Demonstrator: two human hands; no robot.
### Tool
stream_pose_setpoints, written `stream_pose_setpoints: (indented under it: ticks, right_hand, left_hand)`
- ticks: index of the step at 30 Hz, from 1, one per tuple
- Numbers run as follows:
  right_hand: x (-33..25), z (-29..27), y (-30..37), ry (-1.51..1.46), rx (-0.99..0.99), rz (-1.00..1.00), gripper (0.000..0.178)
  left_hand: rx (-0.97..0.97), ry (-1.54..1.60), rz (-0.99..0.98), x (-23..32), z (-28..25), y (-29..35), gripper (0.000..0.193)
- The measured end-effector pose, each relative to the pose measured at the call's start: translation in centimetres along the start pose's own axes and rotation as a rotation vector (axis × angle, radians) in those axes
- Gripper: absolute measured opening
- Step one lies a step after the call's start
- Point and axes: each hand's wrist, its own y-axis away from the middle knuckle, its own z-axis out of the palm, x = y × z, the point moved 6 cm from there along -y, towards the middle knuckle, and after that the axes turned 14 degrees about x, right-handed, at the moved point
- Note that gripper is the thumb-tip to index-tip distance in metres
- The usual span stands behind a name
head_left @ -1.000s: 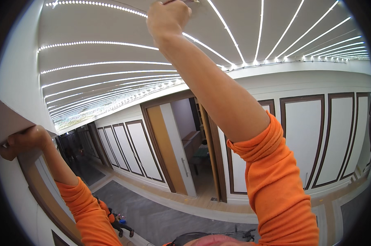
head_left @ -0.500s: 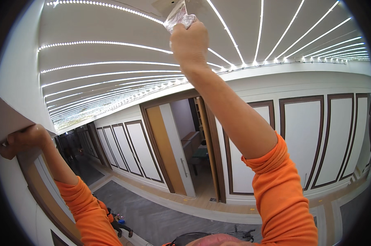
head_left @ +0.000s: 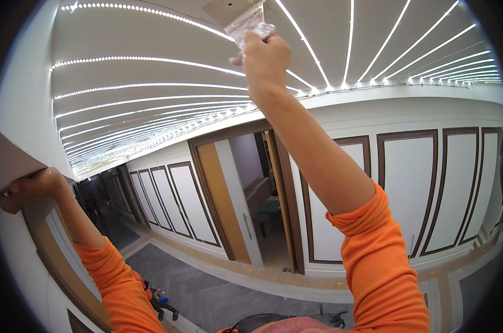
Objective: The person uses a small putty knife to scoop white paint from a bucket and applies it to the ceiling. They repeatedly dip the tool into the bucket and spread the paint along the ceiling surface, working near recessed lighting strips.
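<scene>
Up at the ceiling (head_left: 151, 72), the right hand (head_left: 265, 55) pinches a crumpled cloth (head_left: 250, 23) in clenched fingers; press evenly. The left hand (head_left: 35, 186) grips the wall ledge (head_left: 15, 166) for balance.

The right hand (head_left: 265, 55) is raised overhead, fingers pinched shut; the left hand (head_left: 38, 186) is curled, arm stretched sideways.

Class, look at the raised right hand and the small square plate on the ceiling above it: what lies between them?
In the head view, a crumpled whitish cloth held in the right hand lies between it and the ceiling plate.
</scene>
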Motion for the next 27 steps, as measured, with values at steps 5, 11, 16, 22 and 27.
stream_pose_setpoints:
  ticks: [5, 11, 16, 22, 27]
  right_hand:
    - [-2.1, 5.5, 2.8, 0.078, 0.129, -0.341, 0.016]
    - [1.7, 4.2, 5.5, -0.039, 0.096, -0.142, 0.015]
    - [0.5, 7.8, 1.5, 0.033, 0.058, -0.184, 0.010]
    - [-8.8, 9.8, 8.1, 0.133, -0.127, -0.359, 0.032]
    - [-2.4, 5.8, 8.4, -0.109, -0.105, -0.051, 0.017]
  left_hand:
    - [0.014, 0.002, 0.003, 0.7, -0.2, 0.3, 0.048]
    - [-0.087, -0.065, -0.101, -0.1, -0.4, 0.1, 0.051]
    - [-0.023, -0.052, -0.069, 1.2, -0.4, 0.8, 0.051]
    - [0.018, -0.047, -0.040, 1.9, -0.5, -0.6, 0.048]
    - [0.001, -0.012, -0.052, 1.3, -0.2, -1.3, 0.043]
